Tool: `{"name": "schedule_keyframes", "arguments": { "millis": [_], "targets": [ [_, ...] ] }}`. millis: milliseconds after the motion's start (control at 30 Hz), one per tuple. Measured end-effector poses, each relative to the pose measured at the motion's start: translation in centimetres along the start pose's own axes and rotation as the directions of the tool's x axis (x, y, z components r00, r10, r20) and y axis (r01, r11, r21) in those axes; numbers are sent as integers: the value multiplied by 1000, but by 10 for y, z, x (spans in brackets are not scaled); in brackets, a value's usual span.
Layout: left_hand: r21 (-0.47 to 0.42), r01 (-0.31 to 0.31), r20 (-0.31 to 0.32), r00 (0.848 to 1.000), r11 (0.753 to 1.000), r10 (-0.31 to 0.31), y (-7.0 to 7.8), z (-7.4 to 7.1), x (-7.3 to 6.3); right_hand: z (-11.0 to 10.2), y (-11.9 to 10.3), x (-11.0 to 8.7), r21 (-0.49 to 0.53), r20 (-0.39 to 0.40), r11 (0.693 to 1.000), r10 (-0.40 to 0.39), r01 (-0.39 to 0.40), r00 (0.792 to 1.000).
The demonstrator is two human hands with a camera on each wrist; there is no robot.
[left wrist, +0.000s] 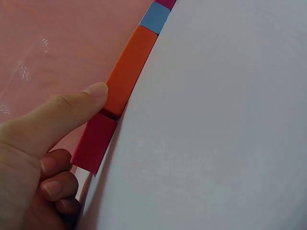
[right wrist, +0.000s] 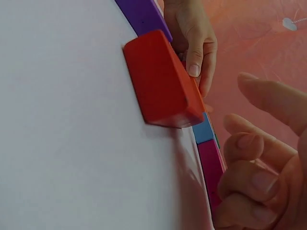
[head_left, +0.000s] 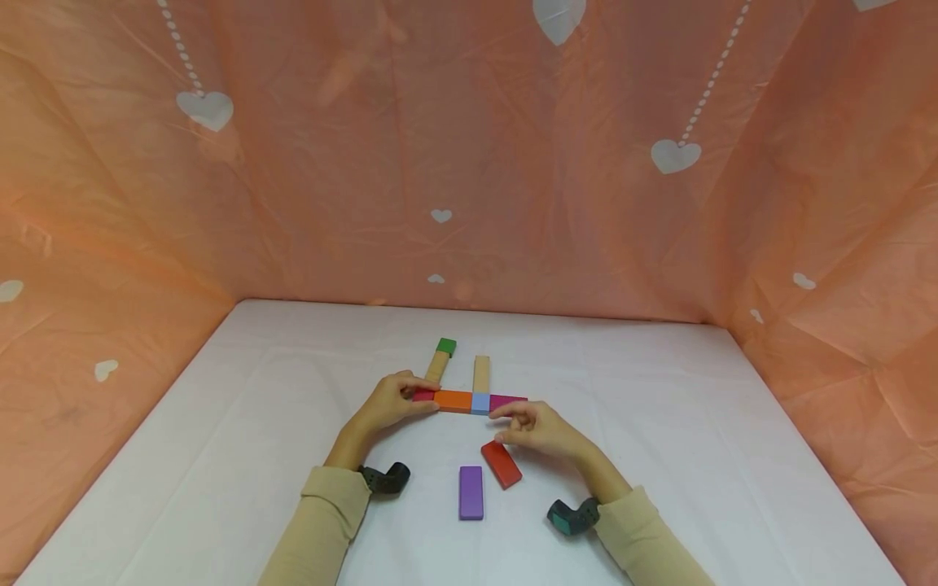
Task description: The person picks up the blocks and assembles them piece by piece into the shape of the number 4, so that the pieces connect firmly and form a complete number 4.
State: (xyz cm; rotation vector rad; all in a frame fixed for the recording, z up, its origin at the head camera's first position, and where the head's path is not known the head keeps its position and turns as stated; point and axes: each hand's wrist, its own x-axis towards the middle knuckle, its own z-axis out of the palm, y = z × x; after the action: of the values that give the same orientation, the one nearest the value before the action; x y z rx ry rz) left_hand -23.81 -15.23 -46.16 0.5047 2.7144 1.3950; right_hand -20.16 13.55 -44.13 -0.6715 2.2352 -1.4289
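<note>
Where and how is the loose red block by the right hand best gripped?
The red block lies flat and slanted, narrower across than along, both long sides exposed. The right hand would probably do best coming from above, pinching mid-length across those sides.

The left grip point(left wrist: 26, 143) stretches its thumb point(left wrist: 67, 109) so that the tip touches the near end of an orange block point(left wrist: 130, 69), the other visible fingers curled below. A crimson block point(left wrist: 95, 143) lies just beside those fingers, under the thumb, its end meeting the orange one. Farther from the grip, a blue block point(left wrist: 154, 18) and then a magenta block point(left wrist: 166, 3), partly cut off, continue the row. Across from the grip spreads the white table point(left wrist: 220, 115); behind it hangs pink cloth point(left wrist: 72, 38).
</note>
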Motion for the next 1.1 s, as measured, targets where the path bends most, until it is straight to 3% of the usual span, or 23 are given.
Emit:
{"name": "schedule_keyframes", "arguments": {
  "millis": [467, 833, 1100],
  "targets": [
    [-6, 2, -3, 1000, 1000, -2, -1, 0, 1, 0, 3, -5, -28, 20, 1000, 2, -2, 1000],
    [-10, 26, 10, 1000, 1000, -26, 0, 0, 0, -4, 5, -11, 41, 139, 998, -42, 37, 989],
    [-15, 35, 7, 999, 999, -35, 0, 1, 1, -5, 6, -13, 29, 169, 998, -65, 61, 983]
  ]
}}
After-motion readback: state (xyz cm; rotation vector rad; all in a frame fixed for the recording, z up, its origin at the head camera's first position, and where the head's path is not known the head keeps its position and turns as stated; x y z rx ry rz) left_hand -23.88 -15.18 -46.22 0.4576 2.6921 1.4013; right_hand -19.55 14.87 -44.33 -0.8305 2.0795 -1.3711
